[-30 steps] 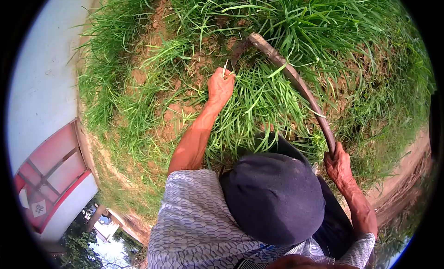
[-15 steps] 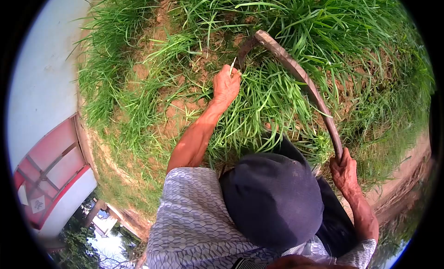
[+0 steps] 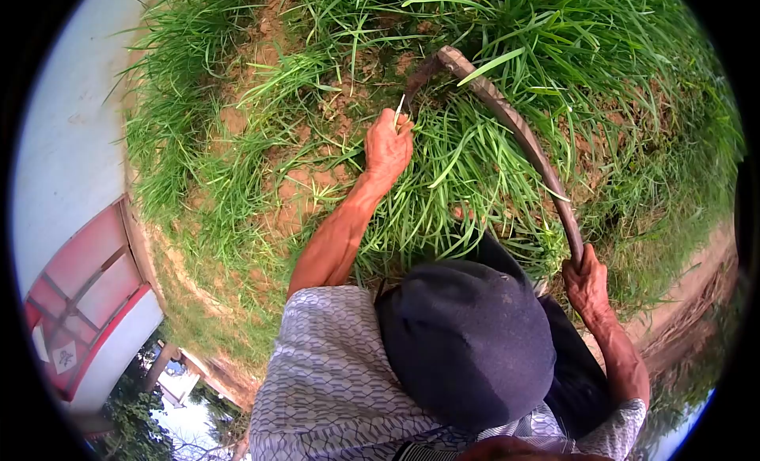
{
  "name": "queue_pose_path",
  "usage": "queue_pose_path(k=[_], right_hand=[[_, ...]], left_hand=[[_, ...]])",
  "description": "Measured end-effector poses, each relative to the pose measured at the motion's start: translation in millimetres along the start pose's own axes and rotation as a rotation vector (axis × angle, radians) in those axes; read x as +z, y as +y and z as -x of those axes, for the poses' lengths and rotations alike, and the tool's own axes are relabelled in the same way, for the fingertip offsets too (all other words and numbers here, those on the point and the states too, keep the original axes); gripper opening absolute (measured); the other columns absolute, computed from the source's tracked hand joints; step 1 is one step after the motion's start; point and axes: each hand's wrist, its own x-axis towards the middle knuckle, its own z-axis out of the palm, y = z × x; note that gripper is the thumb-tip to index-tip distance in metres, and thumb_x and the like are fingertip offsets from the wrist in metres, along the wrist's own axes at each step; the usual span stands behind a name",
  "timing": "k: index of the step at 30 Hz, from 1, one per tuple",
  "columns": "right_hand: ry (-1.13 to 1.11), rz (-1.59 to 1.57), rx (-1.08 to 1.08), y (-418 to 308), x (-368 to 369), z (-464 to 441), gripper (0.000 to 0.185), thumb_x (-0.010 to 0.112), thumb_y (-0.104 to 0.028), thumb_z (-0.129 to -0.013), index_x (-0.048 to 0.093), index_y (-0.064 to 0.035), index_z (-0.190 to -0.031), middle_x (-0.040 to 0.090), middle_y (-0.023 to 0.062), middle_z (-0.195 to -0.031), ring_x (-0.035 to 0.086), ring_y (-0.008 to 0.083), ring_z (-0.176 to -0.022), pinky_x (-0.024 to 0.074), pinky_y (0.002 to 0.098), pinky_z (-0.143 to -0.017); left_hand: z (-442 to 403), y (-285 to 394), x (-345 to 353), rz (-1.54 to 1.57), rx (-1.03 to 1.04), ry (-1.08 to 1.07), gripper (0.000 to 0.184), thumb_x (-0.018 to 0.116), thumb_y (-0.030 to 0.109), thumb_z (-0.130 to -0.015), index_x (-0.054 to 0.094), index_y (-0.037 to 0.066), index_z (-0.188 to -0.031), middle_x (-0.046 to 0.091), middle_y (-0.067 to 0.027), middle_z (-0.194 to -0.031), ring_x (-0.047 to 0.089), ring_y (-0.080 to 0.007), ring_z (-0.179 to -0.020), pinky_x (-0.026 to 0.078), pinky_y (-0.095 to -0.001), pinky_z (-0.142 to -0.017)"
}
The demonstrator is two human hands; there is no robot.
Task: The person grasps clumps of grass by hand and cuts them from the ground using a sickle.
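Observation:
My left hand (image 3: 388, 146) is closed round the base of some green grass-like leaves (image 3: 463, 160), with a pale stalk (image 3: 399, 111) sticking up from the fingers. The leaves spread below and to the right of this hand. My right hand (image 3: 587, 283) grips the lower end of a long curved wooden handle (image 3: 526, 140). At the handle's top end a dark, soil-covered blade (image 3: 419, 77) points down to the left, close to my left fingertips. Leaves hide part of the blade's edge.
Tall green leaves (image 3: 554, 33) grow at the top and right, with brown soil (image 3: 297, 196) between the rows. A pale wall (image 3: 71, 128) and a red-framed panel (image 3: 91, 295) stand at the left. A dark cap (image 3: 471, 342) fills the lower middle.
The left hand has moved slightly right and up since the first frame. The handle and right hand have also shifted slightly right, and the tool's top end sits a little higher.

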Motion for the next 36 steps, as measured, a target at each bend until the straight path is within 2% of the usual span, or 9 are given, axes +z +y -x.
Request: queue_pose_path(k=[6,8,11,16,27,29,31,32,36], right_hand=[[-0.039,-0.063,0.035,6,9,4,0.022,0.064,-0.012,-0.083,0.048,-0.0005,-0.091,0.054,0.0208,-0.064,0.052,0.0351,-0.054,0.0465,0.0404,-0.057],[-0.028,-0.071,0.012,7,13,5,0.022,0.064,-0.013,-0.083,0.048,-0.0003,-0.091,0.054,0.0209,-0.063,0.053,0.0359,-0.054,0.0464,0.0404,-0.057],[-0.006,-0.089,-0.032,8,10,5,0.022,0.063,-0.013,-0.084,0.048,0.0004,-0.093,0.054,0.0220,-0.064,0.054,0.0395,-0.056,0.0465,0.0413,-0.057],[-0.004,-0.017,0.029,11,6,6,0.021,0.061,-0.011,-0.084,0.048,0.0008,-0.095,0.056,0.0258,-0.066,0.058,0.0463,-0.063,0.0475,0.0445,-0.058],[-0.116,0.028,-0.011,22,4,15,0.020,0.057,-0.010,-0.084,0.045,0.0019,-0.096,0.056,0.0305,-0.067,0.060,0.0505,-0.072,0.0479,0.0498,-0.062],[-0.138,0.047,0.036,29,1,20,0.022,0.058,-0.011,-0.083,0.047,0.0024,-0.096,0.057,0.0281,-0.068,0.060,0.0466,-0.066,0.0479,0.0476,-0.062],[-0.141,-0.060,0.087,26,1,23,0.024,0.060,-0.014,-0.083,0.049,0.0033,-0.095,0.056,0.0242,-0.067,0.060,0.0354,-0.061,0.0478,0.0446,-0.063],[-0.133,-0.097,0.052,21,-2,22,0.024,0.062,-0.015,-0.081,0.051,0.0018,-0.093,0.055,0.0151,-0.067,0.053,0.0232,-0.060,0.0470,0.0394,-0.061],[-0.193,-0.563,0.069,26,4,16,0.019,0.062,-0.015,-0.077,0.051,-0.0042,-0.089,0.051,0.0007,-0.071,0.046,0.0119,-0.061,0.0429,0.0292,-0.057]], left_hand=[[7,11,1,-0.427,0.153,0.025,0.007,0.059,-0.002,-0.088,0.053,0.000,-0.092,0.058,-0.0069,-0.082,0.061,-0.0144,-0.070,0.049,-0.0240,-0.056],[8,16,5,-0.448,0.152,0.076,0.013,0.065,0.005,-0.085,0.055,-0.001,-0.089,0.064,-0.0167,-0.083,0.065,-0.0293,-0.071,0.049,-0.0407,-0.058],[10,24,4,-0.602,0.259,0.097,0.011,0.064,0.004,-0.085,0.055,-0.001,-0.089,0.064,-0.0164,-0.083,0.066,-0.0273,-0.072,0.051,-0.0397,-0.059],[5,9,6,-0.133,-0.105,0.056,0.008,0.060,0.002,-0.088,0.055,-0.001,-0.092,0.065,-0.0141,-0.084,0.068,-0.0221,-0.075,0.053,-0.0331,-0.057],[20,43,2,-0.656,0.223,0.033,0.015,0.067,0.006,-0.082,0.055,0.001,-0.090,0.064,-0.0156,-0.083,0.065,-0.0275,-0.071,0.050,-0.0376,-0.062],[26,43,4,-0.670,0.237,0.023,0.016,0.068,0.008,-0.082,0.055,0.001,-0.089,0.064,-0.0162,-0.082,0.064,-0.0291,-0.070,0.050,-0.0384,-0.062],[33,43,5,-0.449,-0.041,0.066,0.017,0.068,0.011,-0.083,0.055,0.002,-0.089,0.064,-0.0140,-0.078,0.062,-0.0251,-0.069,0.049,-0.0373,-0.063],[37,44,2,-0.278,-0.010,0.094,0.018,0.068,0.014,-0.085,0.055,0.002,-0.089,0.063,-0.0093,-0.076,0.059,-0.0178,-0.069,0.047,-0.0331,-0.061],[48,85,-53,0.285,-0.041,0.201,0.014,0.068,0.016,-0.090,0.057,0.008,-0.091,0.055,0.0022,-0.075,0.045,-0.0053,-0.057,0.039,-0.0234,-0.050]])
